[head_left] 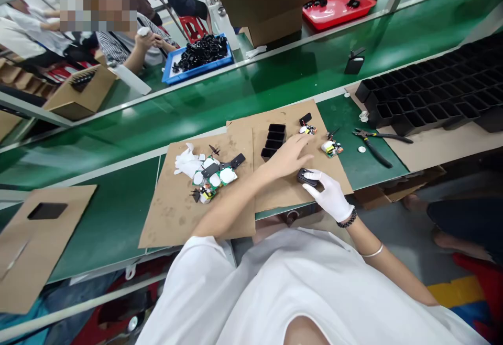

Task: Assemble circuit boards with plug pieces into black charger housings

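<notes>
My right hand (328,195), in a white glove, grips a small black plastic casing (307,177) just above the cardboard's front edge. Bare and with its fingers stretched out, my left hand (290,156) is over the cardboard sheet (283,195) and holds nothing visible. Beside its wrist stands a short row of open black housings (273,141), partly covered by the hand. Just beyond its fingertips is a small circuit board with a black plate (306,125). Another circuit board (332,148) lies to the right.
Several circuit boards (215,177) and a white glove (188,161) lie on the left cardboard. Pliers (377,143) rest at right, by rows of black housings (436,93). Across the green belt (298,64) are a blue tray (168,72), a red tray (334,12) and a co-worker (129,46).
</notes>
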